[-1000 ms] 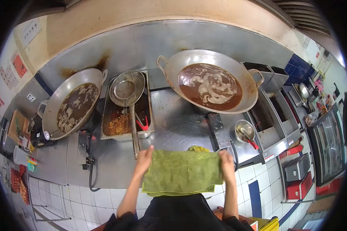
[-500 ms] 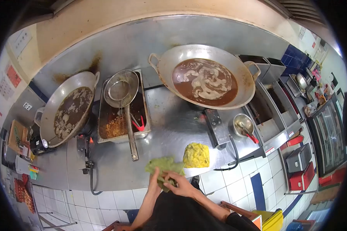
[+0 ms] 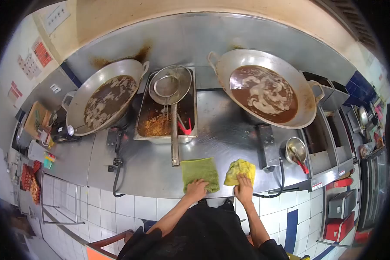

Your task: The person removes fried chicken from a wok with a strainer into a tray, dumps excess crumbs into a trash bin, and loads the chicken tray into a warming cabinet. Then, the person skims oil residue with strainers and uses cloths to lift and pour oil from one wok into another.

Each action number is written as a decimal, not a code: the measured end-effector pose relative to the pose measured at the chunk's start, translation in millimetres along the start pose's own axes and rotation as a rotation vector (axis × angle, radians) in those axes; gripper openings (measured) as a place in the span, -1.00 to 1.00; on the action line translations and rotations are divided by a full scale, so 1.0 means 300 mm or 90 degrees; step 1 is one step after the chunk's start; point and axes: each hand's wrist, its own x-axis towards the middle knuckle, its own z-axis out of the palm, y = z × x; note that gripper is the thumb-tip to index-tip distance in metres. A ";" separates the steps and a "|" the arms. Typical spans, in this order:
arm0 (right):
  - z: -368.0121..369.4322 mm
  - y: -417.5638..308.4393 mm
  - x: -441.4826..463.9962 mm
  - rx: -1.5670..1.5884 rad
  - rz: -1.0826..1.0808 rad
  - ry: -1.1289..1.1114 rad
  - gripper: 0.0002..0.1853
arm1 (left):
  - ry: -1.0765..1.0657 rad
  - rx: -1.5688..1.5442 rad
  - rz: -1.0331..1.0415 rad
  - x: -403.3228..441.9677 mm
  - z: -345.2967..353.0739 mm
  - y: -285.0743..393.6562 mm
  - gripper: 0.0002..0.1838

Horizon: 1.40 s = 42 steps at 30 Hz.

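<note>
A green cloth (image 3: 198, 170) lies spread in a rough square at the front of the steel counter. My left hand (image 3: 197, 189) rests on its near edge, fingers laid over the fabric. Beside it on the right is a crumpled yellow cloth (image 3: 235, 172) with darker stains. My right hand (image 3: 243, 186) is closed on the near right part of this cloth, fingers on top and thumb at the edge. The fingers partly cover the yellow cloth.
A big wok of brown liquid (image 3: 305, 104) stands at the back right, another wok (image 3: 80, 110) at the left. Between them, a long-handled strainer (image 3: 174, 143) lies across a steel tray (image 3: 195, 130) with red-handled tongs. A small metal bowl (image 3: 289, 151) sits right of a burner control (image 3: 268, 147).
The green cloth, bunched in both hands before, now lies spread on the counter. My right hand has moved right onto the yellow cloth. The view has shifted.
</note>
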 end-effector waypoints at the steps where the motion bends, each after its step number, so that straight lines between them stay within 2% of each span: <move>1: 0.008 0.016 -0.010 0.000 -0.003 0.020 -0.50 | -0.028 -0.024 0.039 0.000 0.008 -0.021 -0.56; 2: 0.022 0.029 -0.015 -0.002 0.001 0.020 -0.50 | -0.056 -0.048 0.084 0.009 0.018 -0.032 -0.56; 5: 0.008 0.034 -0.011 0.016 0.003 0.077 -0.59 | -0.045 -0.176 0.072 0.070 -0.050 -0.082 -0.57; 7: 0.004 0.014 0.020 0.053 0.195 0.096 -0.69 | -0.011 -0.214 0.012 0.134 -0.154 -0.045 -0.57; 8: -0.002 -0.014 0.038 0.164 0.271 0.158 -0.67 | -0.011 -0.196 -0.046 0.169 -0.186 -0.051 -0.56; 9: -0.023 -0.005 0.048 0.269 0.281 0.140 -0.66 | 0.109 -0.163 -0.022 0.170 -0.217 -0.046 -0.53; 10: 0.061 0.098 0.007 0.147 0.330 0.216 -0.62 | 0.226 -0.118 0.000 0.176 -0.244 -0.043 -0.50; 11: 0.039 0.165 0.005 0.466 0.397 0.122 -0.59 | 0.294 -0.076 -0.009 0.200 -0.220 -0.050 -0.46; 12: -0.015 0.124 0.017 0.838 0.448 0.120 -0.51 | 0.354 -0.035 -0.011 0.199 -0.172 -0.062 -0.43; 13: -0.083 0.052 0.035 1.054 0.499 0.085 -0.41 | 0.341 -0.092 -0.001 0.167 -0.123 -0.077 -0.38; 14: -0.109 0.031 0.029 1.085 0.482 0.104 -0.36 | 0.323 -0.151 0.024 0.149 -0.080 -0.072 -0.33; 16: -0.122 0.074 -0.013 1.182 0.432 0.127 -0.40 | 0.211 -0.061 0.052 0.032 -0.075 -0.068 -0.19; 18: -0.160 0.086 -0.044 1.265 0.415 0.165 -0.39 | 0.173 -0.037 0.067 0.010 -0.026 -0.146 -0.13; 19: -0.192 0.071 -0.032 1.256 0.424 0.175 -0.40 | 0.126 -0.007 0.089 0.012 0.009 -0.186 -0.06; 20: -0.227 0.058 -0.024 1.244 0.431 0.191 -0.40 | 0.234 -0.018 0.117 0.023 0.042 -0.217 -0.16; 21: -0.262 0.045 -0.018 1.230 0.436 0.203 -0.41 | 0.237 -0.023 0.123 0.063 0.065 -0.256 -0.16; 23: -0.338 0.005 -0.020 1.191 0.446 0.240 -0.42 | 0.250 0.078 0.066 0.100 0.095 -0.311 -0.30; 24: -0.384 -0.011 -0.021 1.165 0.447 0.261 -0.43 | 0.279 0.049 0.023 0.063 -0.005 -0.286 -0.53; 26: -0.476 -0.052 -0.028 1.092 0.446 0.308 -0.44 | 0.266 0.082 0.019 0.108 -0.010 -0.338 -0.73; 28: -0.586 -0.119 -0.022 0.962 0.406 0.364 -0.48 | 0.261 -0.118 -0.103 0.095 -0.082 -0.291 -0.82; 29: -0.651 -0.155 -0.012 0.885 0.383 0.388 -0.51 | 0.403 -0.265 0.018 0.100 -0.023 -0.344 -0.75; 30: -0.698 -0.158 -0.009 0.764 0.382 0.439 -0.53 | 0.338 -0.339 -0.049 0.056 -0.078 -0.330 -0.72; 33: -0.840 -0.086 0.017 0.476 0.382 0.516 -0.58 | 0.364 -0.440 0.007 -0.074 -0.415 -0.250 -0.66; 36: -0.968 0.088 0.113 0.411 0.357 0.532 -0.64 | 0.390 -0.479 -0.019 -0.097 -0.731 -0.265 -0.67; 37: -1.014 0.182 0.170 0.364 0.343 0.524 -0.66 | 0.466 -0.450 -0.008 -0.070 -0.842 -0.238 -0.68; 39: -1.087 0.325 0.330 0.412 0.279 0.506 -0.68 | 0.633 -0.423 0.054 0.026 -1.075 -0.173 -0.72; 40: -1.117 0.386 0.421 0.402 0.272 0.502 -0.67 | 0.667 -0.394 0.113 0.115 -1.156 -0.208 -0.72; 42: -1.156 0.496 0.594 0.399 0.207 0.447 -0.66 | 0.726 -0.272 0.130 0.288 -1.293 -0.251 -0.67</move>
